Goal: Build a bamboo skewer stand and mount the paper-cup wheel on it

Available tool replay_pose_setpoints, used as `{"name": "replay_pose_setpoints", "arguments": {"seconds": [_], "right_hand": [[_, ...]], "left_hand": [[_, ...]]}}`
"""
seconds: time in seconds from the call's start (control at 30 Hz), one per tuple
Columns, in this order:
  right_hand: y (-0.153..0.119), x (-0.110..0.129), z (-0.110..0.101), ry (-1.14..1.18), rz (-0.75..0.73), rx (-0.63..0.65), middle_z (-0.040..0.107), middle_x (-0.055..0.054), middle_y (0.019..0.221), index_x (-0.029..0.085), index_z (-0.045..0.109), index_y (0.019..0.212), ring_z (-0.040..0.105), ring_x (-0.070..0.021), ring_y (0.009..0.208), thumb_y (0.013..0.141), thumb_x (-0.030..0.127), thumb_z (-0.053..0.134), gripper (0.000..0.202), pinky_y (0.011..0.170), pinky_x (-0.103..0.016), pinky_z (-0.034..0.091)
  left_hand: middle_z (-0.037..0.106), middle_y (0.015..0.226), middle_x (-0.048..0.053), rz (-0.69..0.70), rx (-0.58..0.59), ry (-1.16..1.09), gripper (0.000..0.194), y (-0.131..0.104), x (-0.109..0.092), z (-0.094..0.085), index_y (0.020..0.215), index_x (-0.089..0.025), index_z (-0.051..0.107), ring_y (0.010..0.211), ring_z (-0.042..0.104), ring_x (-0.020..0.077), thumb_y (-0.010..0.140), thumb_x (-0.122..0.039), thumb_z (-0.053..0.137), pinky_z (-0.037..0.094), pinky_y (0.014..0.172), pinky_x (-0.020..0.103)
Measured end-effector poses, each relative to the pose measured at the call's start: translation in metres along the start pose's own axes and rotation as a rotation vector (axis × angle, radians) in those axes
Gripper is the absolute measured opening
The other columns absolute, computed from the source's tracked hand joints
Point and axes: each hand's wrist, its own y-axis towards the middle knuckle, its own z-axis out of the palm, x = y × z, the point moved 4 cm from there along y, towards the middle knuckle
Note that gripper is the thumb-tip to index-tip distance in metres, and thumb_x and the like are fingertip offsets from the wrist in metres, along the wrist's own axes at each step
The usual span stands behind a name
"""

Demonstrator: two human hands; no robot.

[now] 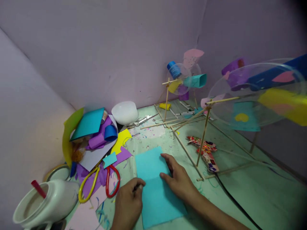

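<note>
A sheet of turquoise paper [155, 198] lies in front of me with a crease across its middle. At its left edge, my left hand [129, 201] is closed, its curled finger and thumb pinching the paper near the crease. My right hand [179, 180] rests on the right edge, thumb and forefinger apart, tips touching the upper half. Left of the paper lie scissors with red handles [107, 182] and a pair with yellow handles [81, 188], their blades hidden under paper scraps.
A patterned glue gun [206, 151] with a black cord lies at right, inside a stick frame [187, 153] carrying a clear disc with coloured paper cups. A smaller stick wheel [178, 78] stands behind. At left are a white jug [55, 195], coloured paper [88, 123] and a white bowl [124, 112].
</note>
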Motion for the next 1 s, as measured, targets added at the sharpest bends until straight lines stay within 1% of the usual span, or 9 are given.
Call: {"name": "replay_pose_setpoints", "arguments": {"seconds": [0.07,0.13,0.2,0.27,0.43,0.67,0.87,1.0], "right_hand": [[-0.0014,0.0024,0.0006,-0.074,-0.025,0.014,0.055,-0.013,0.123,0.017,0.045,0.124,0.051,-0.0258,0.115,0.069,0.014,0.056,0.056,0.099,-0.048,0.038],[-0.0039,0.0037,0.0023,-0.133,-0.089,0.005,0.053,-0.013,0.126,0.017,0.043,0.125,0.050,-0.0251,0.117,0.071,0.013,0.052,0.056,0.100,-0.047,0.038],[-0.0065,0.0040,0.0044,-0.168,-0.158,-0.010,0.052,-0.013,0.128,0.016,0.042,0.126,0.048,-0.0241,0.118,0.071,0.012,0.048,0.055,0.101,-0.046,0.037],[-0.0080,0.0030,0.0062,-0.184,-0.186,-0.016,0.051,-0.013,0.128,0.015,0.042,0.126,0.048,-0.0238,0.119,0.072,0.013,0.046,0.054,0.102,-0.045,0.037],[-0.0067,0.0023,0.0065,-0.199,-0.179,-0.010,0.052,-0.013,0.127,0.014,0.043,0.125,0.049,-0.0238,0.118,0.072,0.015,0.046,0.052,0.101,-0.043,0.038],[-0.0064,0.0034,0.0045,-0.213,-0.163,-0.006,0.053,-0.013,0.126,0.013,0.044,0.124,0.050,-0.0235,0.116,0.073,0.019,0.046,0.051,0.100,-0.042,0.039],[-0.0070,0.0014,0.0056,-0.215,-0.173,-0.004,0.053,-0.013,0.125,0.013,0.044,0.123,0.050,-0.0233,0.116,0.074,0.019,0.045,0.050,0.100,-0.042,0.040],[-0.0065,0.0013,0.0059,-0.224,-0.186,-0.013,0.054,-0.013,0.125,0.014,0.044,0.123,0.050,-0.0233,0.116,0.073,0.018,0.045,0.050,0.099,-0.043,0.040]], "left_hand": [[0.069,0.077,0.002,-0.008,0.022,0.014,0.025,-0.0010,-0.0010,0.0004,0.078,-0.023,0.065,0.078,0.062,0.0233,0.074,-0.031,0.041,0.044,0.076,0.034],[0.068,0.076,0.003,-0.009,0.042,0.031,0.027,-0.0017,-0.0033,0.0004,0.081,-0.022,0.063,0.081,0.062,0.0233,0.077,-0.031,0.038,0.043,0.077,0.034],[0.068,0.077,0.004,-0.007,0.047,0.049,0.029,-0.0024,-0.0052,0.0000,0.084,-0.021,0.062,0.083,0.062,0.0231,0.080,-0.031,0.035,0.042,0.079,0.034],[0.068,0.079,0.005,-0.002,0.042,0.065,0.029,-0.0032,-0.0060,-0.0005,0.085,-0.020,0.062,0.083,0.062,0.0230,0.080,-0.031,0.034,0.042,0.079,0.034],[0.068,0.081,0.005,0.006,0.051,0.079,0.027,-0.0047,-0.0062,-0.0009,0.085,-0.021,0.061,0.081,0.062,0.0222,0.080,-0.028,0.035,0.042,0.075,0.033],[0.067,0.077,0.003,0.034,0.045,0.087,0.027,-0.0059,-0.0086,-0.0018,0.084,-0.021,0.060,0.074,0.061,0.0203,0.080,-0.026,0.034,0.040,0.070,0.030],[0.067,0.077,0.003,0.025,0.014,0.082,0.026,-0.0086,-0.0078,-0.0017,0.083,-0.021,0.060,0.073,0.061,0.0201,0.080,-0.026,0.034,0.039,0.069,0.030],[0.065,0.071,0.003,0.013,-0.012,0.041,0.022,-0.0073,-0.0096,-0.0008,0.086,-0.021,0.057,0.068,0.060,0.0193,0.080,-0.028,0.038,0.039,0.064,0.029]]}}
